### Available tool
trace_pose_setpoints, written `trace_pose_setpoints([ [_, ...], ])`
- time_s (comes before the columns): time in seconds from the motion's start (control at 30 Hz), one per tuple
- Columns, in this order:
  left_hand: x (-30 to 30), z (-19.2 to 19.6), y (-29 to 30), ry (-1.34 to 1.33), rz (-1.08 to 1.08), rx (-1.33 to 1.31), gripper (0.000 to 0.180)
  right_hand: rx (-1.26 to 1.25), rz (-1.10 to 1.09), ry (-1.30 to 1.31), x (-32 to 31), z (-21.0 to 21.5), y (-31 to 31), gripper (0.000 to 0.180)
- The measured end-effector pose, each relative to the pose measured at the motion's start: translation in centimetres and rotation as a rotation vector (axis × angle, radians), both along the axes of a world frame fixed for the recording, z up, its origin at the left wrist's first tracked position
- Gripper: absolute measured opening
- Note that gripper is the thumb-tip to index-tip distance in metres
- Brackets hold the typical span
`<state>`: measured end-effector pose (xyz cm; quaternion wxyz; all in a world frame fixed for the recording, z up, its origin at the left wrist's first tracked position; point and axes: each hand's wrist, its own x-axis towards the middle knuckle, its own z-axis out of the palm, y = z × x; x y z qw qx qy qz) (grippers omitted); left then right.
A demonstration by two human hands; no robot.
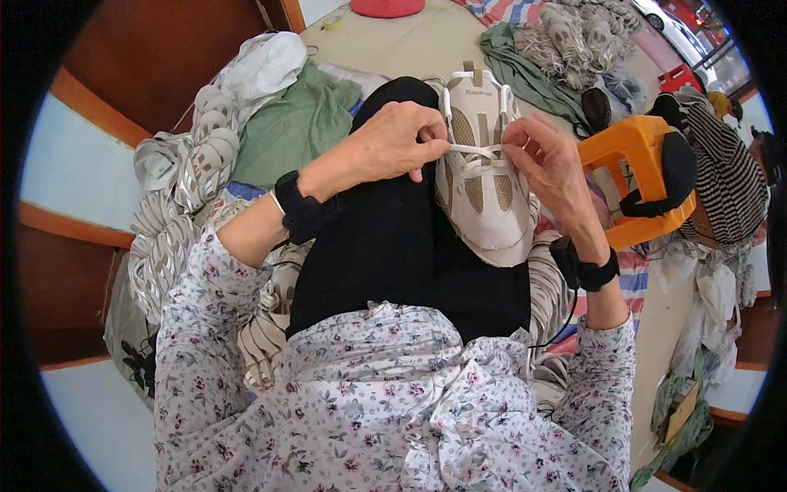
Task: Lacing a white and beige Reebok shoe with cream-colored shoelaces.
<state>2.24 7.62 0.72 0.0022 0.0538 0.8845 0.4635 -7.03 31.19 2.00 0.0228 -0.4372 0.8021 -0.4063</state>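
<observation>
A beige and white shoe upper with tan mesh panels lies on my right thigh, its toe toward me and its tongue pointing away. White shoelace crosses over its lower eyelets. My left hand is closed at the left of the upper, pinching one end of the lace between thumb and fingers. On the other side, my right hand pinches the lace close to the right row of eyelets. The stretch of lace between the hands looks taut. Each wrist wears a black band.
Stacked shoe uppers lie to the left beside a green cloth. More bundled uppers sit at the far right near another green cloth. An orange plastic stool stands at my right, with a striped garment beyond it.
</observation>
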Motion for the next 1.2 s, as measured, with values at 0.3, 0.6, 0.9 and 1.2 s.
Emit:
trace_pose_setpoints([
  [0.3, 1.7, 0.2, 0.1, 0.004, 0.014, 0.12, 0.023, 0.017, 0.088, 0.191, 2.3, 1.6, -0.5, 0.006],
  [0.6, 2.9, -0.8, 0.1, 0.122, 0.103, 0.079, 0.019, -0.151, 0.049, -0.336, -1.4, 1.7, 1.0, 0.005],
  [0.9, 6.0, 0.1, 0.1, 0.077, 0.242, -0.009, 0.02, -0.244, 0.006, -0.517, -2.4, -0.9, 2.8, 0.006],
  [1.2, 16.4, -3.2, -15.5, -0.037, 0.329, 0.76, 0.011, 0.232, -0.102, -0.48, -3.6, -2.3, 12.2, 0.014],
])
